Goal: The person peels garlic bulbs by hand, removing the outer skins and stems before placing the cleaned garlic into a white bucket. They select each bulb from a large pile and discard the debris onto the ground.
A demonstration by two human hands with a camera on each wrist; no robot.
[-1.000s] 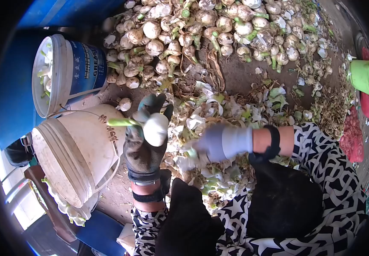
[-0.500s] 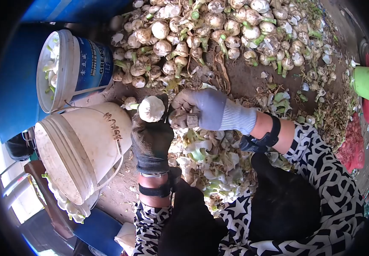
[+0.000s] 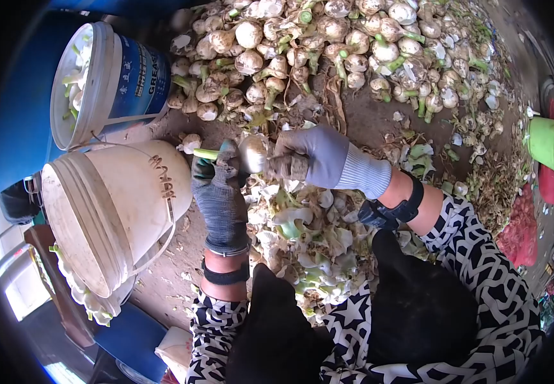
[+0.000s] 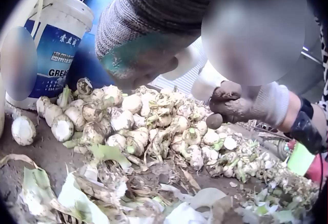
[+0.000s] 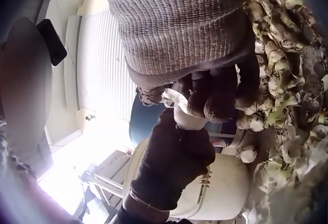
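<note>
My left hand (image 3: pixel 221 198), in a dark grey and green work glove, grips a white garlic bulb (image 3: pixel 253 153) by its green stem (image 3: pixel 206 153), which pokes out to the left. Against the bulb's other side is my right hand (image 3: pixel 299 157), in a soiled grey-lilac glove with fingers curled. Seen from the right wrist, those fingers pinch a strip of white garlic skin (image 5: pixel 174 97) at the bulb. The left wrist view shows the left glove (image 4: pixel 141 57) close up, with the right glove (image 4: pixel 236 103) beyond it.
Dirty untrimmed garlic (image 3: pixel 210 86) is heaped at the back. Peeled skins (image 3: pixel 309 243) litter the ground below my hands. At left lie a blue-labelled bucket (image 3: pixel 101 83) holding peeled garlic and a cream bucket (image 3: pixel 133 192). A green tub (image 3: pixel 546 144) is far right.
The right hand, blurred low over the skins a second ago, has come up to the bulb. The left hand has turned the bulb rightward toward it.
</note>
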